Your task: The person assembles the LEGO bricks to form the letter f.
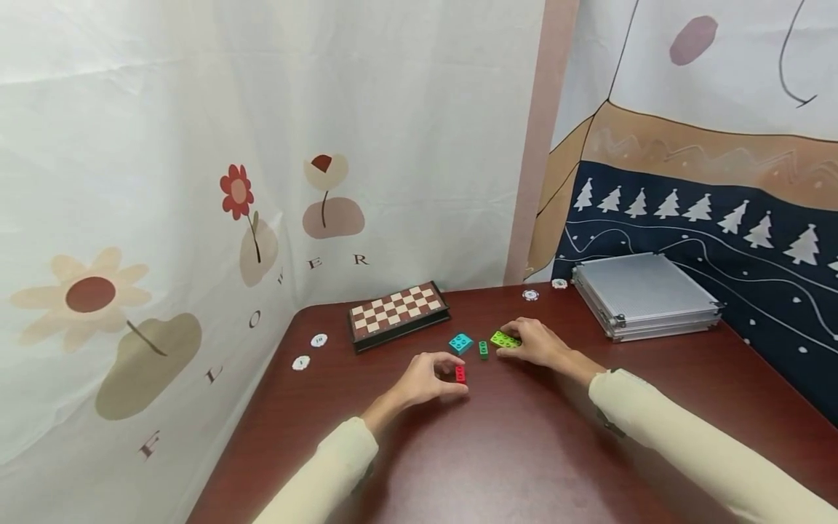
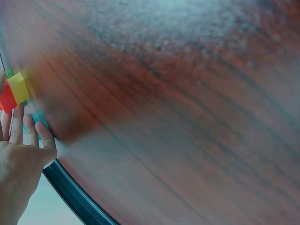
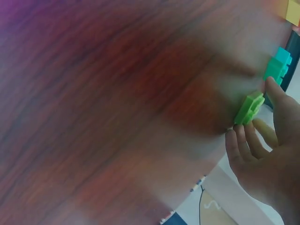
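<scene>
At the far left of the worktop (image 1: 419,466) I see two white chips (image 1: 310,352), then a brown-and-cream chessboard (image 1: 397,313) at the back edge. Just in front of it, to the right, I have the left hand (image 1: 427,380) in a narrow pinch, with the red brick (image 1: 460,373) between thumb and fingers. The left wrist view shows me a yellow brick (image 2: 18,88) against the red one. That forearm reaches forward and to the right from the near edge, its pale sleeve ending short of the wrist. Next come the cyan brick (image 1: 461,343), just beyond the red one, and a small green brick (image 1: 483,350), both lying between the two hands. Right beside the green one, my right hand (image 1: 535,343) curls round the lime brick (image 1: 505,340), fingers touching it and thumb bent along the near side; I can't tell how firmly it grips. The right forearm slants in from the lower right. Farther right I see a silver metal case (image 1: 648,295).
</scene>
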### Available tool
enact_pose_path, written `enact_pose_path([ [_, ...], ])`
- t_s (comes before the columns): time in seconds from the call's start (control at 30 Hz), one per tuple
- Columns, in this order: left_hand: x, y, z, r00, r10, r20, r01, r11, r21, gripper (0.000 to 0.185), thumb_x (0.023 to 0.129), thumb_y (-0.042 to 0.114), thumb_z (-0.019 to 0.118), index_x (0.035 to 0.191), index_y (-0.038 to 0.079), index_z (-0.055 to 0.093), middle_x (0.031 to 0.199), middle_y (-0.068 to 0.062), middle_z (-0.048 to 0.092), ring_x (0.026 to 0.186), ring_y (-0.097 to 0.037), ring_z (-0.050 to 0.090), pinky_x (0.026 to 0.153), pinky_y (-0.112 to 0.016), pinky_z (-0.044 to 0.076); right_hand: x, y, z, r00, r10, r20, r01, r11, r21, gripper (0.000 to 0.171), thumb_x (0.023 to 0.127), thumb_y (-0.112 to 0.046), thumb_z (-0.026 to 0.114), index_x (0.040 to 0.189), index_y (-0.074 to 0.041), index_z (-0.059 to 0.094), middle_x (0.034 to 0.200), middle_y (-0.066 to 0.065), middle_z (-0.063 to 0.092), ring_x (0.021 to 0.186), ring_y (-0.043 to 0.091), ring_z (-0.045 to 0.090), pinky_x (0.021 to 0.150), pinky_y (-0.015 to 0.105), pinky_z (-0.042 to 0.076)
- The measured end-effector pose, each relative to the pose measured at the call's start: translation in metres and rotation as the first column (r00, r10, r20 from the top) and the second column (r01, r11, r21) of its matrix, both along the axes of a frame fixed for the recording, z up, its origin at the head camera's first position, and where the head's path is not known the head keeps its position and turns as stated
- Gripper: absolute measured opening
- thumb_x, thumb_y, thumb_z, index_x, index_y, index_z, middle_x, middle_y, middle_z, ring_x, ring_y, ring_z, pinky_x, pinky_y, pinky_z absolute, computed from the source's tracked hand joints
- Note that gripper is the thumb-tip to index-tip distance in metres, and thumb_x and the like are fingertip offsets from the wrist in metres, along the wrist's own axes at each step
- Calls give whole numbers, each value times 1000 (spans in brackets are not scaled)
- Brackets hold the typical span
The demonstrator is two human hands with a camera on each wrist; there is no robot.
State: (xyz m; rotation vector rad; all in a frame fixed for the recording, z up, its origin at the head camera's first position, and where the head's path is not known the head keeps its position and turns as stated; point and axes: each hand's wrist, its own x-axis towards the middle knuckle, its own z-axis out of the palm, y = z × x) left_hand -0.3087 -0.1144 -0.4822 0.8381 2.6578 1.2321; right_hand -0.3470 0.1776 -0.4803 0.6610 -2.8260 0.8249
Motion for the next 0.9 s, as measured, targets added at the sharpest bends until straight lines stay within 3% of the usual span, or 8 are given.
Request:
enact_pose_path([
  [0.33, -1, 0, -5, 999, 39, -23, -38, 999, 14, 36, 77, 24, 94, 109, 13, 81, 85, 4, 74, 76, -9, 66, 67, -24, 52, -4, 4, -5, 997, 52, -63, -54, 998, -27, 29, 91, -12, 81, 115, 3, 76, 106, 14, 73, 96, 26, 68, 84, 44, 58],
  [0.9, -2, -1, -3, 999, 53, -7, -53, 999, 0, 34, 76, 25, 95, 105, 16, 82, 84, 8, 76, 76, -5, 66, 67, -23, 52, 8, 4, 33, 984, 167, -54, -171, 981, -86, 34, 91, -10, 81, 123, 0, 75, 114, 14, 75, 98, 23, 68, 81, 34, 59],
])
